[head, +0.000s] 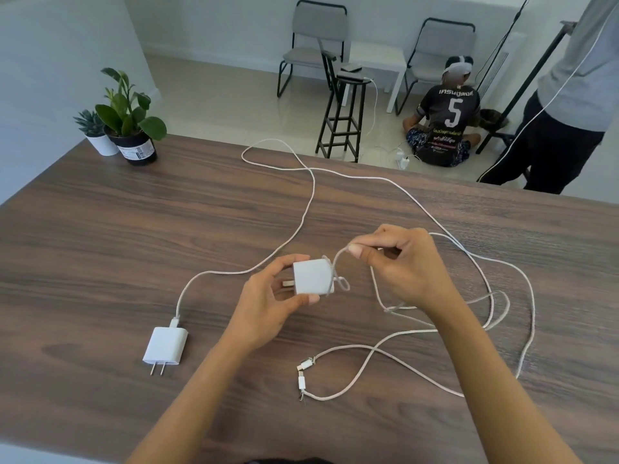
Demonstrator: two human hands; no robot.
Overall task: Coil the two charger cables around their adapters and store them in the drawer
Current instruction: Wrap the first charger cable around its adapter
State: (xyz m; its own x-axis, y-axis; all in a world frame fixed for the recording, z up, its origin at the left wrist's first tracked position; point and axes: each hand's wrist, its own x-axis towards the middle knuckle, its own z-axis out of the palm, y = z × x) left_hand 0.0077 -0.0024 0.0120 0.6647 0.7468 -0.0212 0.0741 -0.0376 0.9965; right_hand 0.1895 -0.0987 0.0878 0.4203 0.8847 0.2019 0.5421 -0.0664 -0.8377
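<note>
My left hand (268,303) grips a white cube adapter (311,276) above the wooden table (100,246). One turn of its white cable (336,262) lies around the adapter's right side. My right hand (402,262) pinches that cable just right of the adapter; the rest trails in loose loops (495,296) on the right. A second white adapter (165,344) lies flat at the left, prongs toward me, and its cable (311,195) runs far across the table. Two cable plug ends (303,375) lie near the front. No drawer is in view.
Two potted plants (127,118) stand at the table's far left corner. Beyond the far edge are a black stool (345,115), two chairs, a person sitting on the floor (445,125) and a person standing at the right (569,105).
</note>
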